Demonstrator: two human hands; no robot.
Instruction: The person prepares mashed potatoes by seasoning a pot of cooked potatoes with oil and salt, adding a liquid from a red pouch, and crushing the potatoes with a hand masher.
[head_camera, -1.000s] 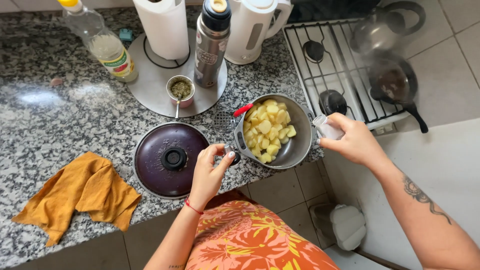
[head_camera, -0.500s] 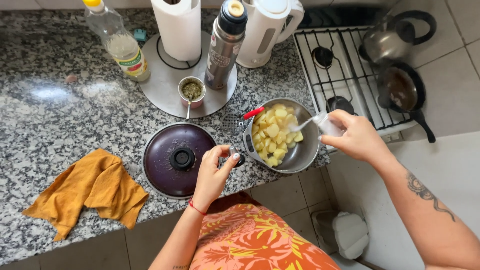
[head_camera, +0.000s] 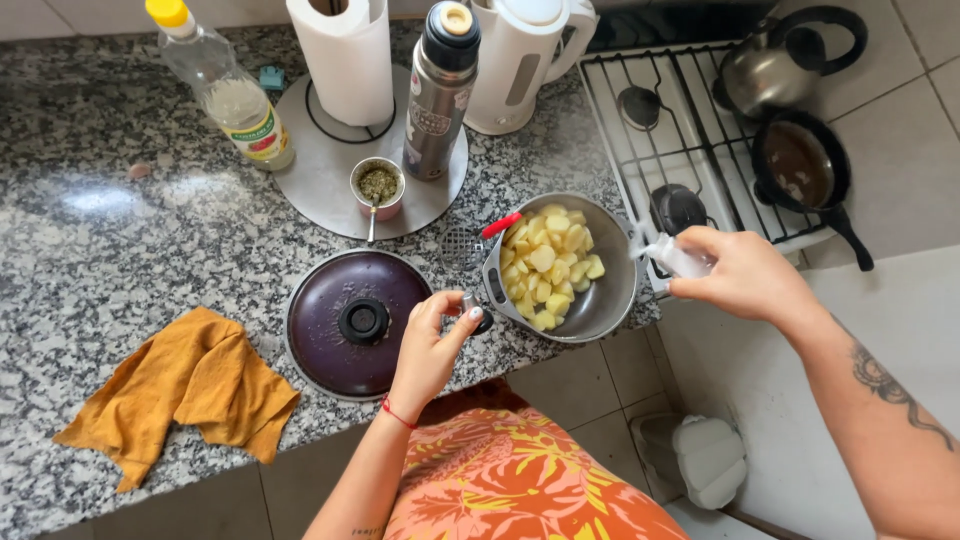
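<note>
A grey metal pot (head_camera: 610, 300) holding pale yellow potato pieces (head_camera: 548, 262) sits at the counter's front edge. My left hand (head_camera: 432, 345) pinches the pot's small side handle. My right hand (head_camera: 745, 272) holds a small white bottle (head_camera: 678, 257), tipped with its nozzle toward the pot's right rim. A dark purple lid (head_camera: 355, 320) with a black knob lies flat on the granite just left of my left hand.
An orange cloth (head_camera: 185, 390) lies front left. Behind the pot stand a round tray (head_camera: 300, 170) with paper towel roll (head_camera: 343, 60), steel thermos (head_camera: 440, 90), small cup (head_camera: 378, 187), plus an oil bottle (head_camera: 225, 90) and white kettle (head_camera: 525, 60). A stove (head_camera: 690, 130) carries a kettle and pan.
My right hand has shifted slightly right and away from the pot's centre with the white bottle. My left hand stays on the pot handle. The view has shifted.
</note>
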